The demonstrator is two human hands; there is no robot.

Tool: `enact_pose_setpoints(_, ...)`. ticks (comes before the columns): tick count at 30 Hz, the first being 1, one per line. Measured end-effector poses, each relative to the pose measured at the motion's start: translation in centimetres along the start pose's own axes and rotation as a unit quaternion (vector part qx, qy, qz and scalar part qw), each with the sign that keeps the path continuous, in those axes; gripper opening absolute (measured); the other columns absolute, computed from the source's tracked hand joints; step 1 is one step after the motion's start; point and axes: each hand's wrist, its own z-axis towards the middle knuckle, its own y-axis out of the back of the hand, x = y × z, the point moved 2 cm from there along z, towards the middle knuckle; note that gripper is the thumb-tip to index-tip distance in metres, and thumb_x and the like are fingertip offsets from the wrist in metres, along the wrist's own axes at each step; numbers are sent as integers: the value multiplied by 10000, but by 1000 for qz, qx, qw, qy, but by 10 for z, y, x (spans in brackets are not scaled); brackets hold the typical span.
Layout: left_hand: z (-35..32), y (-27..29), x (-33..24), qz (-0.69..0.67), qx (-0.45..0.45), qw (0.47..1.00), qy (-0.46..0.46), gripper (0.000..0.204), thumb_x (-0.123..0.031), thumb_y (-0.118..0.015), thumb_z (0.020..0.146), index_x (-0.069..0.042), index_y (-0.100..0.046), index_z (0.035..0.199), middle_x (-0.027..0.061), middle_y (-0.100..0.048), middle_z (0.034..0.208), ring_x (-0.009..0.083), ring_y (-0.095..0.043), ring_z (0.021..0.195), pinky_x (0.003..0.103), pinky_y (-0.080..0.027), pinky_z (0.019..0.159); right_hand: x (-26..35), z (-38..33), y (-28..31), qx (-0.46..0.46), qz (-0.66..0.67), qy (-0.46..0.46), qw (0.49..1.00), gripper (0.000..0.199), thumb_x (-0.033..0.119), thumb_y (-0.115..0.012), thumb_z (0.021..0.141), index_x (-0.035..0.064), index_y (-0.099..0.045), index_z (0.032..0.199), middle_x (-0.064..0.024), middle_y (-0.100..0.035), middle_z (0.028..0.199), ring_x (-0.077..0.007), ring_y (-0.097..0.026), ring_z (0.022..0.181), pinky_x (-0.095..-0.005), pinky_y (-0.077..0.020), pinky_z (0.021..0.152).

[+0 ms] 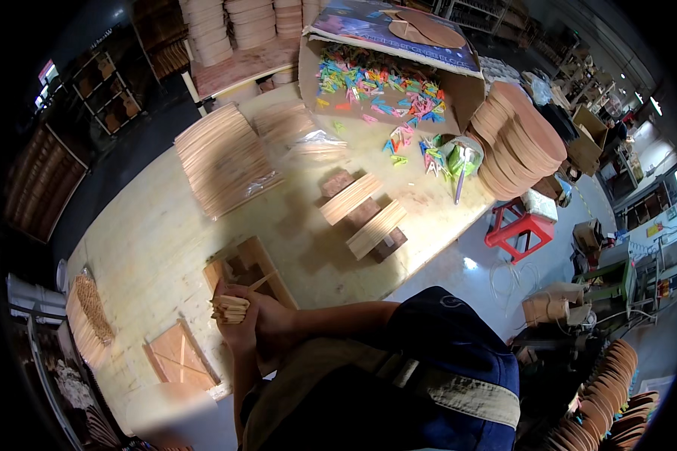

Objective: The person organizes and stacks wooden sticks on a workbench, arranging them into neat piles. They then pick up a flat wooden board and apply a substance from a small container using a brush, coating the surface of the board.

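Observation:
Close to my body, both hands are closed around a bundle of thin wooden strips [230, 309], whose cut ends show to the left. My left hand [241, 335] wraps it from below. My right hand [272, 310] lies against it from the right, its fingers partly hidden. Just beyond the hands is a shallow wooden box [277, 284] with a dark inside; one slim strip [262, 281] slants across its edge. Farther off, two stacks of pale strips [351, 198] [377, 230] rest across a brown block [364, 213].
Bagged strips [226, 161] lie at the back, beside a carton [466, 98] of coloured clothespins [380, 83]. Curved wooden panels [515, 139] are stacked at its right. A wooden board [180, 357] and a bundle of sticks [90, 319] sit left. A red stool [520, 229] stands beyond the table edge.

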Motion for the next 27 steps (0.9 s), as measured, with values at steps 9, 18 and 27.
enact_pose_setpoints(9, 1, 17, 2, -46, 47, 998, 5, 902, 10, -703, 675, -5, -230, 1442, 84, -504, 1153, 194, -525, 1028, 318, -439, 924, 11, -5, 3, 14, -479, 165, 862, 409, 108, -626, 833, 55, -490, 1215, -119, -525, 1243, -257, -503, 1167, -362, -402, 994)
enact_pose_setpoints(18, -3, 9, -22, -101, 13, 985, -137, 959, -35, -787, 680, -6, -211, 1446, 95, -538, 1141, 215, -539, 1053, 347, -429, 967, 40, -8, -14, 35, -478, 76, 874, 595, 105, -664, 793, 41, -405, 1324, -175, -497, 1284, -269, -518, 1174, -351, -421, 968)
enact_pose_setpoints(27, -20, 24, -33, -242, -127, 962, 20, 600, 17, -655, 811, -27, -356, 1330, 80, -521, 1182, 160, -525, 1082, 337, -466, 918, 60, -1, -36, 42, -678, 63, 731, 546, 219, -759, 715, 43, -519, 1173, -164, -579, 1112, -301, -621, 957, -406, -512, 817)
